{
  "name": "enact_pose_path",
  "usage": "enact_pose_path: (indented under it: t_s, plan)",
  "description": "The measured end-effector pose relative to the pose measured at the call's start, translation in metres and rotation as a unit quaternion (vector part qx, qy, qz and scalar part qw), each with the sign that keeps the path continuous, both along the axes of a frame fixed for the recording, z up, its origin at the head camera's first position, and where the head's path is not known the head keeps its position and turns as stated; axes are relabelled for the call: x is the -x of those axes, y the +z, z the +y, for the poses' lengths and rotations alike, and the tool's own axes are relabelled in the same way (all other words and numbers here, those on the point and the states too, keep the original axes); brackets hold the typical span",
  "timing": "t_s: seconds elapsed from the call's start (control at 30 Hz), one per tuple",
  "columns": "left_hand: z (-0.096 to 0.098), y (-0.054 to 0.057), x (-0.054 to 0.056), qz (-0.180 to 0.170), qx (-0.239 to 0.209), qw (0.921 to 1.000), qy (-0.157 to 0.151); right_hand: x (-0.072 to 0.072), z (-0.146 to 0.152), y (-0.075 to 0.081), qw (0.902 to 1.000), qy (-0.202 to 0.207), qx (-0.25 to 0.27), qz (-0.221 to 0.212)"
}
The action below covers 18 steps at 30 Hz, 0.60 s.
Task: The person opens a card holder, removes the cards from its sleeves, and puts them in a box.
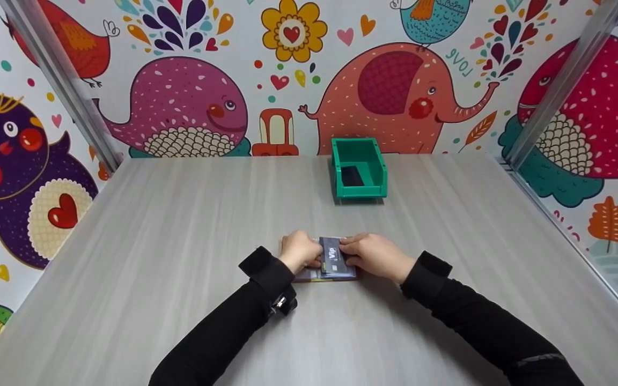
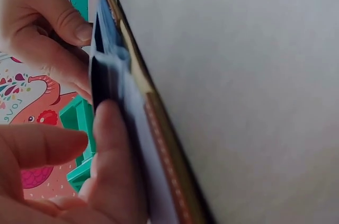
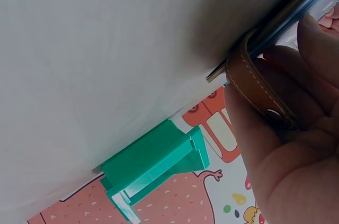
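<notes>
A brown card holder (image 1: 309, 277) with white stitching and clear plastic sleeves (image 2: 119, 65) lies open on the table. Over it sits a dark card (image 1: 333, 257) printed "Vip". My left hand (image 1: 299, 251), fingers curled, holds the holder's left part, a fingertip against the sleeves in the left wrist view. From the right, my right hand (image 1: 376, 257) grips the holder and card edge, its thumb over the sleeves. A brown strap (image 3: 254, 83) with a metal snap curves against my right fingers.
A green bin (image 1: 361, 191) stands toward the back of the table, with a flat black thing (image 1: 351, 176) inside. Behind the table rises a wall (image 1: 298, 80) printed with cartoon animals. Metal posts (image 1: 65, 86) stand at its corners.
</notes>
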<state>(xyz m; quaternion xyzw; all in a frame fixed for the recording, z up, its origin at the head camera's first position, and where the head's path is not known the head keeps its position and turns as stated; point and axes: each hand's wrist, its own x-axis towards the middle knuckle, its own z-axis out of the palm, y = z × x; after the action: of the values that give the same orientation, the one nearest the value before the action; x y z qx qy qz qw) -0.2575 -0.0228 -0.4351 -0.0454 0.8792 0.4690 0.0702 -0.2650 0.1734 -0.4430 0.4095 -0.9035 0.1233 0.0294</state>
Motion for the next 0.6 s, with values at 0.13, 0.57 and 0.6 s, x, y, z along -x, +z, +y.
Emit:
enact_pose_path:
  t_s: [0.13, 0.57, 0.6]
  plan:
    - [-0.0009, -0.0022, 0.0019, 0.003, 0.003, 1.0000, 0.005, -0.0005, -0.0009, 0.0003, 1.0000, 0.000, -0.001, 0.001]
    - [0.0015, -0.0050, 0.0042, -0.038, -0.085, 0.9954, 0.021, -0.0010, -0.0001, 0.0004, 1.0000, -0.001, 0.002, 0.000]
    - [0.0013, -0.0051, 0.0042, -0.037, -0.083, 0.9956, 0.025, -0.0012, 0.0000, 0.0004, 1.0000, -0.002, 0.001, 0.001]
